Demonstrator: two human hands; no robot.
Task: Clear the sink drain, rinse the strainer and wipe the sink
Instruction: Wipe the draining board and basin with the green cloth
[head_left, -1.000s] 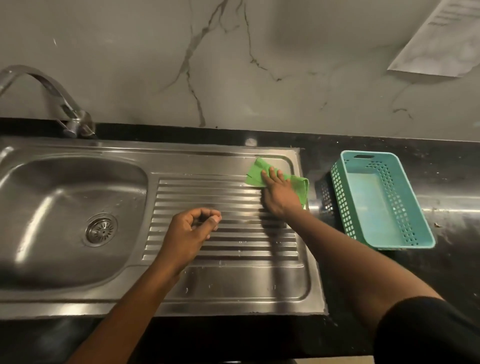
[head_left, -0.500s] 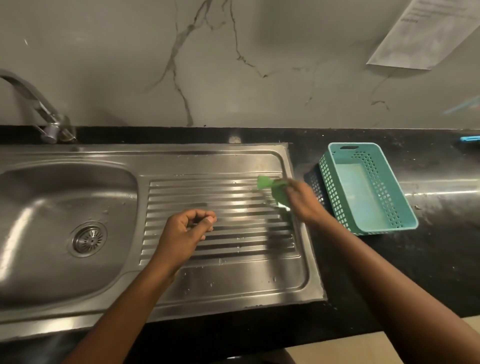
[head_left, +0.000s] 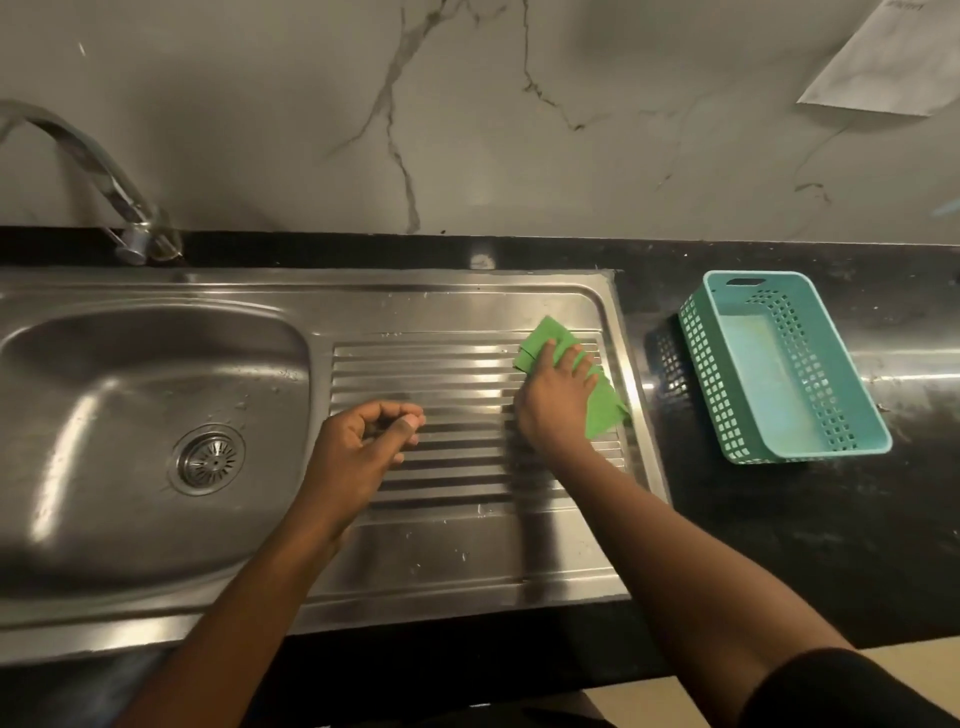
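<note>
A steel sink (head_left: 156, 613) fills the left, with the round strainer (head_left: 209, 459) seated in the drain of its basin. Its ribbed drainboard (head_left: 457, 364) lies to the right. My right hand (head_left: 556, 400) presses a green cloth (head_left: 602, 402) flat on the far right ribs of the drainboard. Over the drainboard's left ribs my left hand (head_left: 363, 447) hovers, loosely curled, with nothing in it.
A curved tap (head_left: 104, 176) rises at the back left. A teal perforated basket (head_left: 779, 364) stands on the black counter (head_left: 805, 545) right of the sink. The marble wall carries a sheet of paper (head_left: 883, 62) at the top right.
My right hand swept the cloth back and forth across the right end of the drainboard, and it lies flat under the palm again. The left hand stayed put.
</note>
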